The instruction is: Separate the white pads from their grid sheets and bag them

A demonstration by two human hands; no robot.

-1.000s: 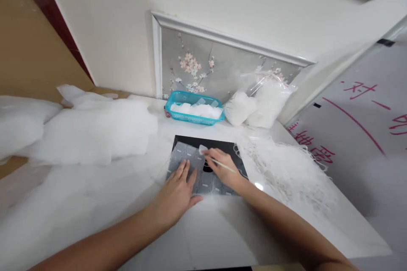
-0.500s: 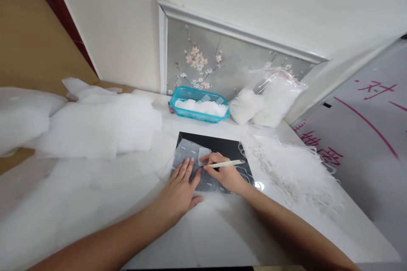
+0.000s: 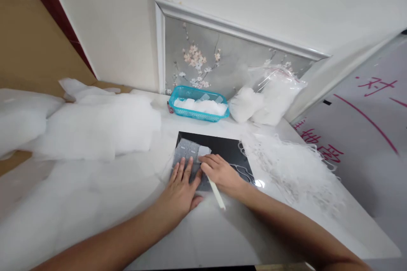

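Observation:
My left hand [image 3: 182,189] lies flat with its fingers spread over the lower left of a grey translucent sheet [image 3: 185,147] with rounded panels and small slots. Beneath the sheet is a black board [image 3: 222,144]. My right hand [image 3: 222,174] is closed around a pale green pen-shaped tool [image 3: 216,194], whose free end slants down toward me. The working tip is hidden under the fingers. A small whitish rounded piece [image 3: 204,151] shows just beyond the right fingertips, at the sheet's upper right corner. Loose grey outline strips [image 3: 243,170] lie on the board to the right.
A blue basket [image 3: 199,115] with white pieces stands at the back, beside a clear bag [image 3: 276,97] of white material. Stacked white sheets [image 3: 101,127] cover the left of the white table [image 3: 190,237]. A heap of stringy white offcuts [image 3: 292,169] lies right, before a whiteboard [image 3: 359,135].
My right hand has turned, so the tool's free end has swung from pointing right to pointing down toward me. My left hand stays nearly in place.

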